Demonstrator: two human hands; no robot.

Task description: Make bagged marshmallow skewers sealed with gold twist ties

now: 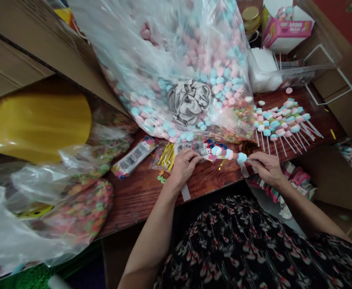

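Between my two hands a marshmallow skewer (pixel 229 154), with pale blue, white and pink pieces, is held level above the table's front edge. My left hand (pixel 183 163) is closed in a pinch at its left end; whether a clear wrapper covers that end, I cannot make out. My right hand (pixel 266 166) pinches the stick at the other end. Just behind lie printed plastic bags (pixel 209 145) with red and blue dots. A pack of gold twist ties (pixel 166 156) is beside my left hand, and a loose gold tie (pixel 221 165) lies below the skewer.
A big clear bag of marshmallows (pixel 224 86) fills the back. Finished skewers (pixel 281 120) lie in a pile at right, before a clear plastic bin (pixel 323 66). At left are a bag pack (pixel 134 157), gummy candy bags (pixel 88 208) and a yellow round object (pixel 37 120).
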